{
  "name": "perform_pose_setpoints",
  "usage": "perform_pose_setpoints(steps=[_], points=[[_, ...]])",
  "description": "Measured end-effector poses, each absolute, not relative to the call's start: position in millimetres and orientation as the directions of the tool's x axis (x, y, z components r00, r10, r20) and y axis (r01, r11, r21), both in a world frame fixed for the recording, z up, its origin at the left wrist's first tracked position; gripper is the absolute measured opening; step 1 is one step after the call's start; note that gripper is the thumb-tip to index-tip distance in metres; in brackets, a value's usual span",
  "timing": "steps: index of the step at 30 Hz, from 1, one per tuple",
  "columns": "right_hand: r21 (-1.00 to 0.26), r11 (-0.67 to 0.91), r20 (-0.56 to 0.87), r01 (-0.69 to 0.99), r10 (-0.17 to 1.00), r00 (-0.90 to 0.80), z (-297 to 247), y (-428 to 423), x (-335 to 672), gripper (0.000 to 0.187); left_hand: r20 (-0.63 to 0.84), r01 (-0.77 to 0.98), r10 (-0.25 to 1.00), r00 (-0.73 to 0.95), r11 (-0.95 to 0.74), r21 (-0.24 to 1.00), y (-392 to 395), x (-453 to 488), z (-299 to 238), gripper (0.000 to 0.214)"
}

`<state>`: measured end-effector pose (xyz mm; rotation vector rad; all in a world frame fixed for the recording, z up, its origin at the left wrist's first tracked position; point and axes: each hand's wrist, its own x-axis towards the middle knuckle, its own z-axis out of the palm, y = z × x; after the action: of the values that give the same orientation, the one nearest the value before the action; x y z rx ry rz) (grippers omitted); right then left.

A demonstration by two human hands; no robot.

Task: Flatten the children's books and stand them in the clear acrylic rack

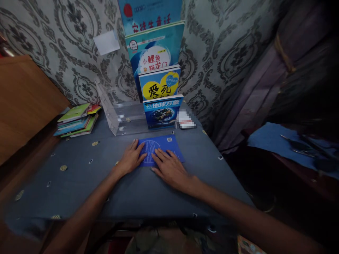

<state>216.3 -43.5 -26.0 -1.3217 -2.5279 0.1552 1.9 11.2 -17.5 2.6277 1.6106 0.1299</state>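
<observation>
A blue book (pixel 173 144) lies flat on the table in front of me, with a printed circle of text and a small square code at its upper right. My left hand (pixel 131 157) rests on its left edge, fingers spread. Across its lower middle lies my right hand (pixel 171 167), fingers stretched out and apart. Just behind stands a clear stepped rack (pixel 127 121). Several books are upright in its right part, the front one a blue book with a globe picture (pixel 162 114).
A stack of thin books (pixel 76 121) lies at the table's back left, near a wooden panel (pixel 26 102). Right of the rack is a small white item (pixel 186 120), blurred out. Patterned wallpaper backs the table (pixel 84 183). A blue cloth (pixel 278 141) covers a surface at right.
</observation>
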Motion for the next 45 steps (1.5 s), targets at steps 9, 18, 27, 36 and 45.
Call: perform_pose_setpoints(steps=[9,18,27,36,45], points=[[-0.217,0.547,0.217,0.809,0.835,-0.506,-26.0,-50.6,234.2,0.046,0.062,0.861,0.866,0.496,-0.5,0.096,4.8,26.4,-16.2,0.056],[-0.263,0.541,0.245,0.799,0.839,-0.487,-24.7,-44.1,243.5,0.039,0.066,0.861,0.865,0.497,-0.501,0.085,4.4,41.4,-13.1,0.051],[-0.432,0.576,0.206,0.694,0.812,-0.545,-27.4,8.2,216.8,0.062,0.095,0.861,0.863,0.496,-0.503,0.073,4.1,44.2,-17.3,0.045],[-0.351,0.529,0.253,0.773,0.848,-0.466,-40.1,15.1,231.9,0.052,0.076,0.87,0.871,0.485,-0.489,0.061,4.6,45.8,-16.4,0.047],[-0.283,0.343,0.228,0.896,0.931,-0.285,-38.6,9.2,276.7,0.053,0.062,0.875,0.877,0.477,-0.48,0.061,3.7,46.9,-15.5,0.049]])
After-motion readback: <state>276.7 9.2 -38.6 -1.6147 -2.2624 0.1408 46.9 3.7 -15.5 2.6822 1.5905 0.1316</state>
